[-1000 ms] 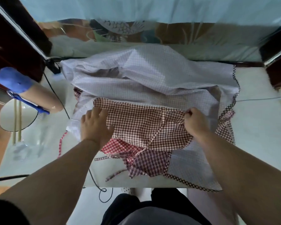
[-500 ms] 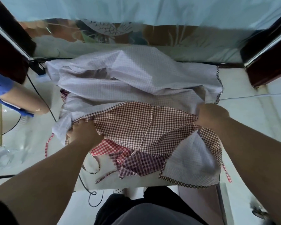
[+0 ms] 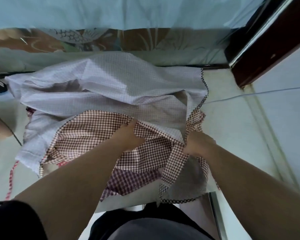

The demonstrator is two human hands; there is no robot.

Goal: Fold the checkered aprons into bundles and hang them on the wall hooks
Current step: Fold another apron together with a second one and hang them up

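A brown-and-white checkered apron lies half folded on top of a crumpled pile of pale, inside-out aprons on a glass tabletop. My left hand holds the apron's upper edge and has carried it over to the right, close to my right hand. My right hand is closed on the apron's right corner and a checkered trim strip. A darker red-checked apron shows beneath, near the front edge. No wall hooks are in view.
A red checkered strap trails off the pile at the left. A black cable crosses the left of the table. A dark wooden frame stands at the back right. A thin wire runs across the right side.
My left hand has swept from the apron's left edge across to the right, bringing the cloth edge toward my right hand. The view has also shifted to the right.
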